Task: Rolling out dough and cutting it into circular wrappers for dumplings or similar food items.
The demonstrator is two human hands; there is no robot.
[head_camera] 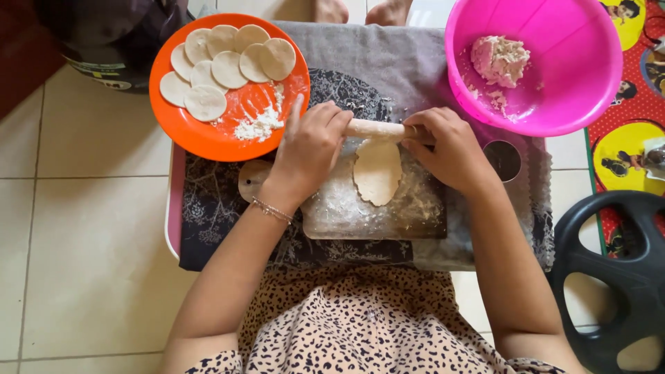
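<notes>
Both hands, left (312, 149) and right (450, 149), closed their grip on the rolling pin (377, 129); thin dough (377, 172) might have torn or stuck to the floured board (374, 215).

Both forearms reached far and inward; the left hand (313, 147) and right hand (447, 147) lay palm-down, fingers curled, side by side.

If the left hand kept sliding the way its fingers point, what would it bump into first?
The left hand lies on the rolling pin, its index finger pointing away from the person toward the orange plate. Going straight on, it would probably meet the plate's rim first, near the loose flour, though height is hard to judge.
</notes>
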